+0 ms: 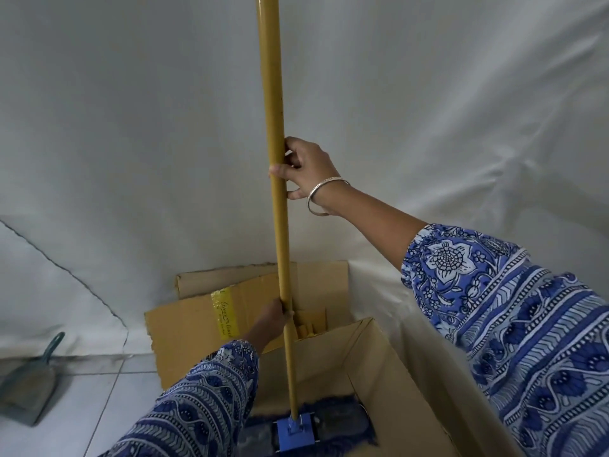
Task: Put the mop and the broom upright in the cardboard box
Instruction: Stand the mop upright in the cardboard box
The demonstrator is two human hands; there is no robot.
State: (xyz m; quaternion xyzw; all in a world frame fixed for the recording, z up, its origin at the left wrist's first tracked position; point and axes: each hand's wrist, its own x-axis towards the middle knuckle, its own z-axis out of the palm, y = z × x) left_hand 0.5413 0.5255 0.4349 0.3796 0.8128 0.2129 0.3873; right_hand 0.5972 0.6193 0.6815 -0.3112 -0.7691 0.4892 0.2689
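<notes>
Mop (pixel 276 192): we hold it upright at frame centre, its blue head down inside the cardboard box (pixel 389 367), lower right.
Right hand (pixel 304 169): we grip the yellow pole.
Left hand (pixel 272 319): wrapped around the pole lower down.

The cardboard box (pixel 389 374) stands open at the top, but the mop (pixel 283 225) stands upright in it with its dark blue head (pixel 329 420) spread across most of the bottom, so the free room inside lies mainly along the right wall and toward the far end. On the left, the raised flap (pixel 194 328) and the left hand (pixel 268 319) gripping the pole low down block that side, while the right hand (pixel 306 171) holds the pole higher up. The white sheet (pixel 428 127) hangs close behind and right of the box, and a dustpan (pixel 29 387) lies on the tiled floor (pixel 82 410) well to the left.
</notes>
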